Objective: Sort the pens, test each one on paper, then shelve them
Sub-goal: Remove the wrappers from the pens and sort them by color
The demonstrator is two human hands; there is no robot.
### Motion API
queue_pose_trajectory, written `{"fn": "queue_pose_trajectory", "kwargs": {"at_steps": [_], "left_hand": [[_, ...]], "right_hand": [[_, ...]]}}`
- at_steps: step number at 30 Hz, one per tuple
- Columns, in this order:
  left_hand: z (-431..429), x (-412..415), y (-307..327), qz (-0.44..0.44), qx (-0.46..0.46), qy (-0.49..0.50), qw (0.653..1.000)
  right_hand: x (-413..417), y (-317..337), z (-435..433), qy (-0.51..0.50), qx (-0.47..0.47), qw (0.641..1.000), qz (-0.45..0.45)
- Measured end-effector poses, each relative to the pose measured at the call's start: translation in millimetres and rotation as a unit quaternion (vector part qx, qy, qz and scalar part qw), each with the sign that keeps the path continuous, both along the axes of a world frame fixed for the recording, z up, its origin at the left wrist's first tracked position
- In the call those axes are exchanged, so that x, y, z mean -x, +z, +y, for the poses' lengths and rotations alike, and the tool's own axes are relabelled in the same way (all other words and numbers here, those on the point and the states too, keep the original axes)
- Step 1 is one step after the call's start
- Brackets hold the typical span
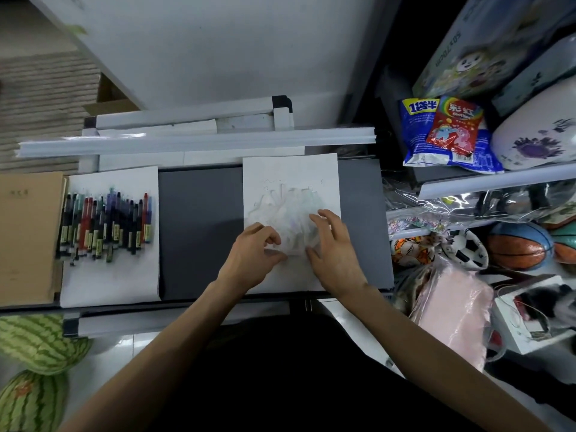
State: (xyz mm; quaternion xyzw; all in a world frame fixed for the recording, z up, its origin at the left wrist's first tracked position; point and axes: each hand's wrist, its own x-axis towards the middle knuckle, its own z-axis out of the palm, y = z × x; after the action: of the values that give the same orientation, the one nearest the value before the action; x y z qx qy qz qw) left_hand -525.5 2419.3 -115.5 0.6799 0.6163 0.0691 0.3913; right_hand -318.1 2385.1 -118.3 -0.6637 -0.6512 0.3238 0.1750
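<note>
- I see my left hand (254,254) at the near left edge of a heap of pale pens (293,213). Its fingers are curled in against the heap and the thumb reaches towards it. The blur stops me telling whether it actually pinches a pen.
- My right hand (335,244) rests on the heap's right side, fingers spread and slightly bent over the pens, thumb pointing inward at the near edge.
- The pale pens lie in a loose fan on a white sheet of paper (290,169) on the right part of the grey table (199,232). Faint scribbles show on the sheet beyond them.
- A second lot of dark pens (106,222), black, red, green and purple, lies side by side in a row on another white sheet (109,282) at the table's left, well apart from my hands.
- A brown notebook (28,232) lies just left of that sheet.
- Two watermelons (37,341) sit on the floor, lower left.
- Shelves on the right hold snack bags (445,132) and balls (517,246).
</note>
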Motion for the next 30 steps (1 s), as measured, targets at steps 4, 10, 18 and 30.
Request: {"fn": "queue_pose_trajectory", "kwargs": {"at_steps": [4,10,18,30], "left_hand": [[0.9,11.5,7.6,0.01,-0.016,-0.002,1.0],[-2.3,12.3,8.1,0.019,-0.005,-0.003,1.0],[-8.8,-12.4,-0.7,0.019,-0.025,0.02,0.999],[-7.9,2.7,17.0,0.024,-0.047,0.091,0.994]], "right_hand": [[-8.3,6.5,-6.3,-0.007,-0.017,1.0,0.011],[-18.6,4.4,-21.3,0.002,-0.036,0.999,0.001],[-15.3,-4.3,-7.8,0.022,-0.026,0.999,-0.026],[-31.9,1.3,2.4,0.036,-0.027,0.996,-0.078]]}}
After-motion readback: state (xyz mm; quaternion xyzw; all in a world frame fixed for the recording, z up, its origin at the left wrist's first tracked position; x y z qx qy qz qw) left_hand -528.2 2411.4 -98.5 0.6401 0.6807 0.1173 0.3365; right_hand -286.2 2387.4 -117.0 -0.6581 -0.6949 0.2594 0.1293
